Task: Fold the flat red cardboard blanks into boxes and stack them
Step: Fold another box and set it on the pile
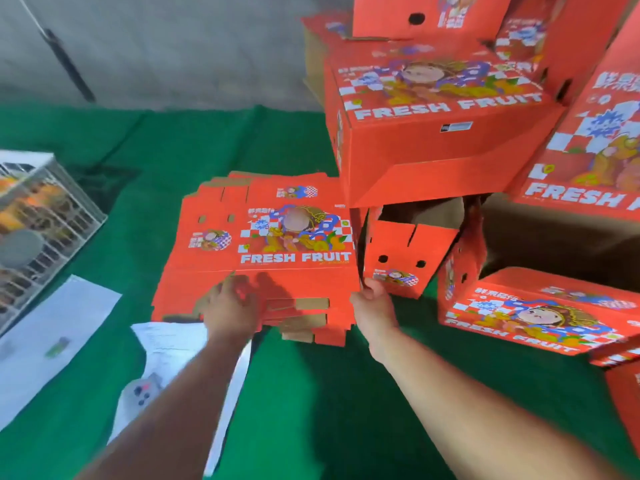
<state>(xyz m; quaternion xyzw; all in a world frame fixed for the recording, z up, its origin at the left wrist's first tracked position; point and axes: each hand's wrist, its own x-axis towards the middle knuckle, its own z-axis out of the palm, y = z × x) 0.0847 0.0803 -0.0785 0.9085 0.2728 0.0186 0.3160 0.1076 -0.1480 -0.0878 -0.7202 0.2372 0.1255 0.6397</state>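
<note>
A pile of flat red "FRESH FRUIT" cardboard blanks [263,244] lies on the green cloth in the middle. My left hand [232,308] reaches over the pile's near edge, its fingers curled down onto the top blank's front flap. My right hand [373,303] grips the near right corner of the top blank, thumb on top. Folded red boxes [436,133] are stacked to the right and behind, some upright, some tipped. One small open box [405,251] stands just right of the pile, under the big box.
A green cloth [311,393] covers the work surface. White papers [52,337] and a small plush-like object [140,393] lie at the near left. A wire crate [38,223] holding orange items sits at the far left. More folded boxes [530,313] crowd the right side.
</note>
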